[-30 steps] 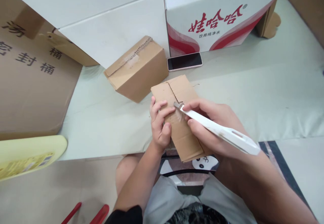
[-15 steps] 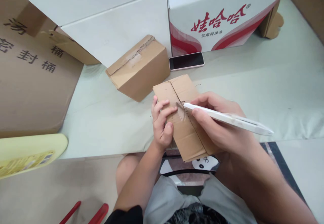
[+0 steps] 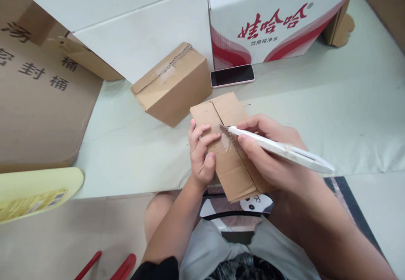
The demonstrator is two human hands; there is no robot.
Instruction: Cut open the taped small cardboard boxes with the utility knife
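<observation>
A small cardboard box [image 3: 232, 166] lies tilted at the front edge of the covered surface, a strip of clear tape across its middle seam. My left hand [image 3: 202, 155] grips the box's left side, fingers curled over the top. In my right hand [image 3: 272, 149] is a white utility knife [image 3: 275, 147], held like a pen, with its dark blade tip at the taped seam. Part of the box's right side is hidden behind that hand. Farther back, a second cardboard box [image 3: 177, 88] with tape on its seam rests at an angle.
Behind stand a white carton with red lettering [image 3: 268, 31] and a plain white box [image 3: 152, 39]. A phone [image 3: 232, 76] lies before the carton. At left are a large brown carton [image 3: 44, 115] and a yellow container [image 3: 41, 191]. Red bars [image 3: 123, 267] show near the floor.
The knife has shifted slightly left and its rear end has dropped a little, the tip staying at the taped seam. My left hand keeps its hold on the box.
</observation>
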